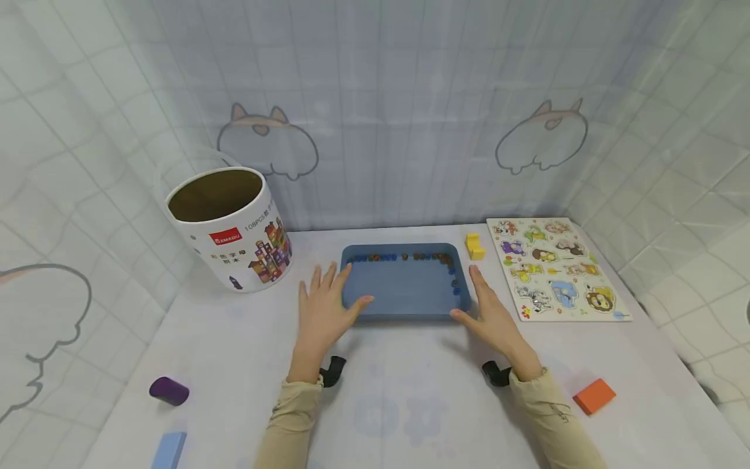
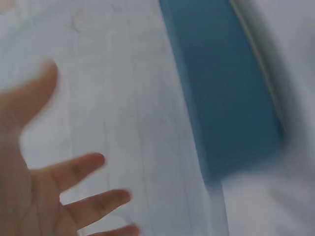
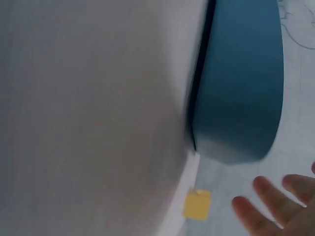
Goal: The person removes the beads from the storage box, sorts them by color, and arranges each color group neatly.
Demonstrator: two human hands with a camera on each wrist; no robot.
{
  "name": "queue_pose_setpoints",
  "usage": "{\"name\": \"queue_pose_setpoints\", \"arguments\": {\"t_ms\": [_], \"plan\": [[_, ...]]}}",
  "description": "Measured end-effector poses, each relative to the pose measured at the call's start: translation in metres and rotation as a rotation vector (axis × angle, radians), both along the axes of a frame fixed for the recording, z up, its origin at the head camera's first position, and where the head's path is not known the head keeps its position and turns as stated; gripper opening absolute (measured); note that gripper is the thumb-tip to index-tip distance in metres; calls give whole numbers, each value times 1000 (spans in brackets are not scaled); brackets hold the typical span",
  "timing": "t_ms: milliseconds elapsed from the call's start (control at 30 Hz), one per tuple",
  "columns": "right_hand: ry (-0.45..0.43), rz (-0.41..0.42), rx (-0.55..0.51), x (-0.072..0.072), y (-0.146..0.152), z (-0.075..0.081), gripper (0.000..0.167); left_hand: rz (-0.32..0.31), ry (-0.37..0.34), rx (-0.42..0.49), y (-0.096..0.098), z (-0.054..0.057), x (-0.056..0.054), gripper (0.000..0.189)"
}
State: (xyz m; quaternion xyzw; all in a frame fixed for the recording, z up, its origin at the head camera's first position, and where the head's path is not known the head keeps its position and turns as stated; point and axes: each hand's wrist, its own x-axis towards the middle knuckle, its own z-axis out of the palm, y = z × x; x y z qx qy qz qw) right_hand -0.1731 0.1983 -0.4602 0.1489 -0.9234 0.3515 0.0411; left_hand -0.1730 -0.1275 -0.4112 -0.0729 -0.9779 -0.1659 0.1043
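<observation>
Beige fabric sleeves (image 1: 287, 420) low in the head view lead to the left hand (image 1: 325, 309) and right hand (image 1: 497, 320), fingers apart, flanking a blue rectangular tray (image 1: 404, 290) at centre. Left wrist view: spread fingers lower left, tray upper right. Right wrist view: tray upper right.

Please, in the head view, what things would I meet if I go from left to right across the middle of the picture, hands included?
White bucket → left hand → blue tray → right hand → animal puzzle board.
</observation>
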Motion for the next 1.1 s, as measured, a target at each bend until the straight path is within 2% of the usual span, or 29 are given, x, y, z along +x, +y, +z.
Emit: {"name": "queue_pose_setpoints", "arguments": {"t_ms": [100, 167, 233, 300, 400, 500, 633, 733, 1000, 1100], "plan": [[-70, -6, -146, -5, -5, -5, 105, -102, -40, 110, 27, 8, -13, 55], [-102, -8, -230, -9, -9, -10, 107, -179, -123, 190, 47, 11, -26, 44], [-112, -9, -282, -13, -12, -16, 110, -240, -266, 265, 65, 11, -39, 39], [-109, -13, -324, -17, -16, -22, 111, -294, -402, 334, 82, 5, -52, 38], [-105, -22, -341, -18, -20, -31, 114, -314, -557, 383, 103, -9, -64, 34], [-122, -40, -340, -18, -21, -40, 117, -286, -652, 392, 120, -23, -68, 29], [-130, -58, -339, -17, -17, -45, 119, -264, -713, 424, 139, -36, -70, 24], [-119, -49, -336, -19, -13, -48, 118, -258, -725, 460, 152, -42, -71, 20], [-129, -20, -308, -23, -9, -49, 112, -235, -666, 476, 174, -45, -72, 14], [-141, -30, -302, -23, -8, -48, 112, -242, -651, 444, 178, -44, -71, 14]]}}
